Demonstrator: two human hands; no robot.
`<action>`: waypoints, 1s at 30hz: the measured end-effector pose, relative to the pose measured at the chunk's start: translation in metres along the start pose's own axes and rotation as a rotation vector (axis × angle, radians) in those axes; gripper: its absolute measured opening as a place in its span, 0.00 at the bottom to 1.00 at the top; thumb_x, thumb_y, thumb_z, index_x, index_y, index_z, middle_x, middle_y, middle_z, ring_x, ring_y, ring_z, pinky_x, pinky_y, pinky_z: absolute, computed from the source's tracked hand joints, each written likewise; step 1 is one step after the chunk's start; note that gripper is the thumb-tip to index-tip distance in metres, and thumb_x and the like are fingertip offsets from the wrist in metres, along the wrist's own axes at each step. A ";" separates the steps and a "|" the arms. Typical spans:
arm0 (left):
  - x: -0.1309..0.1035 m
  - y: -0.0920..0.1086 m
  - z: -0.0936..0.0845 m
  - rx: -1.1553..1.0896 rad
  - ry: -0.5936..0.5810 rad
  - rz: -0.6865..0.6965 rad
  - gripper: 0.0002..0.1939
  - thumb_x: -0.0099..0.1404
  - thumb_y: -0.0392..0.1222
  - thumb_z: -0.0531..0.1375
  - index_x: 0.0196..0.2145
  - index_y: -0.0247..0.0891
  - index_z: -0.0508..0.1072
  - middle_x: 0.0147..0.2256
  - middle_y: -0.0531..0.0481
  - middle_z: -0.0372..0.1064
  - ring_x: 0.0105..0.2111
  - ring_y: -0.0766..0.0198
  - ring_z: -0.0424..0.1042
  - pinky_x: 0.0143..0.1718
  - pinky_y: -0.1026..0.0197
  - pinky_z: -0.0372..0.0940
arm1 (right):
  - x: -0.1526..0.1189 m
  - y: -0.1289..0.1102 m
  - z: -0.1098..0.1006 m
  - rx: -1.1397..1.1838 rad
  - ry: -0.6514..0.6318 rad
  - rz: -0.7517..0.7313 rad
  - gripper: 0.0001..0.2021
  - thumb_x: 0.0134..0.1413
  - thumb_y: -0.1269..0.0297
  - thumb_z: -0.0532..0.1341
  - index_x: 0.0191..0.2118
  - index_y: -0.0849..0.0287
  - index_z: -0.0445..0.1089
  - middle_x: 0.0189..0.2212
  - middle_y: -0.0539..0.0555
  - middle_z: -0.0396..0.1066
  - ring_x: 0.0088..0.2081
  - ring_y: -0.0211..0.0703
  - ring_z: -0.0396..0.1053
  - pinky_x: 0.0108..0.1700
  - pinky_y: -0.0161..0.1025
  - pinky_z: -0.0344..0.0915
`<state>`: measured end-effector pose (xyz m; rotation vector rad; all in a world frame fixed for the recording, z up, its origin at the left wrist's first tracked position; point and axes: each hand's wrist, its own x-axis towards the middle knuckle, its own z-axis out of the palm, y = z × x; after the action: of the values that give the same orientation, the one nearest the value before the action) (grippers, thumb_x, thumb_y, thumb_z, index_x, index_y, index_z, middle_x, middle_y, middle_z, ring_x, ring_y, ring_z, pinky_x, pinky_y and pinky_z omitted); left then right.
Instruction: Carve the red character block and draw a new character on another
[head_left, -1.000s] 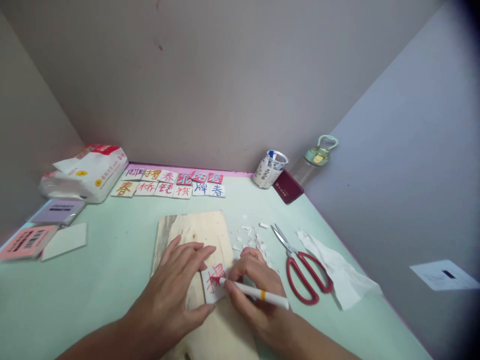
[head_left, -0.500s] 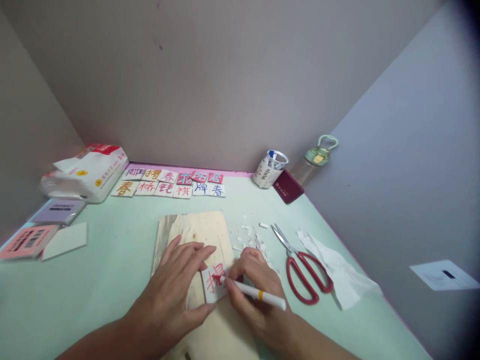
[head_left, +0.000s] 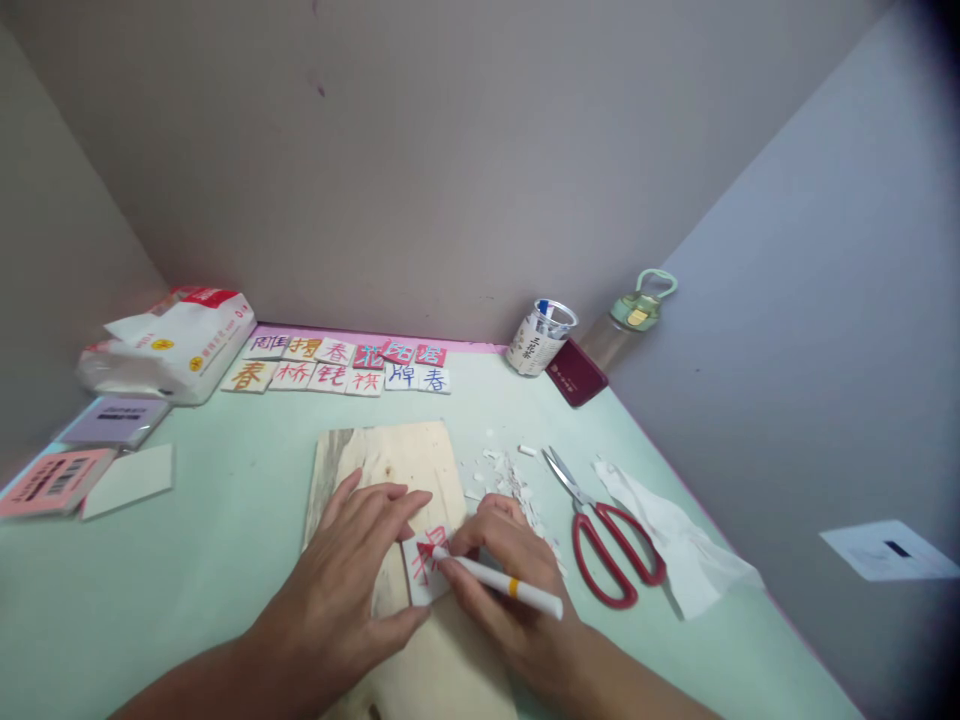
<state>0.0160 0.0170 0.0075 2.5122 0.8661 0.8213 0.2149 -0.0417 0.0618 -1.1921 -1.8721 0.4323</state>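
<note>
My right hand [head_left: 510,580] is closed round a white marker [head_left: 510,585] with a yellow band and a red tip. The tip rests on a small white square tile [head_left: 429,590] that bears a red character. My left hand [head_left: 360,570] lies with fingers apart on the left of the tile, thumb at its lower edge and fingertips near its upper left. Under the tile and both hands is a pale wooden board [head_left: 412,455], its lower part partly hidden by my hands and forearms.
Red-handled scissors [head_left: 600,530], crumpled tissue [head_left: 686,545] and white scraps [head_left: 510,475] lie to the right. Two rows of lettered tiles [head_left: 330,376] line the back. A jar [head_left: 537,345], bottle [head_left: 619,330] and maroon booklet [head_left: 576,374] stand back right; a tissue pack [head_left: 202,345] and cards [head_left: 64,480] left.
The marker and my right hand have shifted slightly to the left, bringing the red tip nearer the character's left part. My left hand and the tile stay in place.
</note>
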 end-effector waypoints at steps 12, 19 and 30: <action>0.000 -0.001 -0.001 -0.011 -0.012 0.001 0.40 0.58 0.36 0.64 0.66 0.45 0.54 0.51 0.47 0.71 0.58 0.49 0.68 0.70 0.35 0.46 | 0.003 -0.014 -0.012 -0.033 -0.117 0.040 0.09 0.63 0.74 0.54 0.32 0.54 0.59 0.25 0.46 0.64 0.29 0.39 0.62 0.42 0.45 0.64; -0.001 -0.002 0.000 -0.006 0.006 0.010 0.39 0.59 0.37 0.63 0.66 0.45 0.55 0.51 0.46 0.72 0.58 0.49 0.69 0.70 0.35 0.47 | 0.003 -0.016 -0.013 -0.033 -0.119 0.027 0.09 0.62 0.74 0.54 0.31 0.53 0.58 0.24 0.46 0.63 0.29 0.40 0.61 0.41 0.45 0.64; -0.001 -0.002 0.001 -0.004 0.001 0.002 0.40 0.59 0.37 0.64 0.66 0.45 0.54 0.51 0.46 0.72 0.58 0.48 0.69 0.70 0.33 0.46 | -0.001 -0.011 -0.005 0.034 -0.063 0.044 0.08 0.61 0.74 0.55 0.33 0.54 0.61 0.25 0.46 0.67 0.28 0.39 0.64 0.44 0.46 0.64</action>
<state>0.0148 0.0177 0.0055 2.5092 0.8619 0.8246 0.2129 -0.0488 0.0722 -1.2119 -1.8876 0.5295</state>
